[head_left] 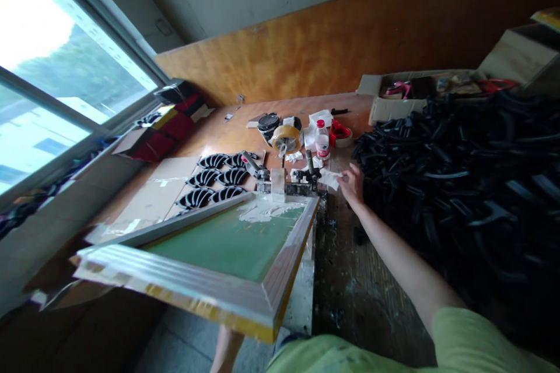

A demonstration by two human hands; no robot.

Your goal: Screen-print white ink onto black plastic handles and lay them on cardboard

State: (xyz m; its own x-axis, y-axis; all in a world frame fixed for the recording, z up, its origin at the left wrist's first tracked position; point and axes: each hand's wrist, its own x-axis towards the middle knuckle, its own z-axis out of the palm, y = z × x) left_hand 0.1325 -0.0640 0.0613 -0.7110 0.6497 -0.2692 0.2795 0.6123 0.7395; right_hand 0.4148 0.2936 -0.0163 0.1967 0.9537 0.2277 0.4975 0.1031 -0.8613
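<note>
My right hand [352, 184] reaches forward across the workbench, and its fingers curl on a crumpled white rag [331, 179] beside the black hinge clamps [303, 178]. The clamps hold the far end of a wooden screen-printing frame [280, 271] with green mesh [231, 242], which is tilted up at its near end. White ink is smeared on the mesh near the clamps. Only a strip of bare skin [226, 349] shows under the frame's near corner, and my left hand's fingers are hidden. Rows of black curved parts [215, 178] lie on cardboard to the left of the clamps.
A big heap of black curved parts [459, 175] fills the right side. Behind the clamps stand a tape roll [286, 139], a small bottle [322, 141] and a red tape dispenser [339, 131]. A cardboard box [394, 107] sits at the back right, and a window [52, 81] runs along the left.
</note>
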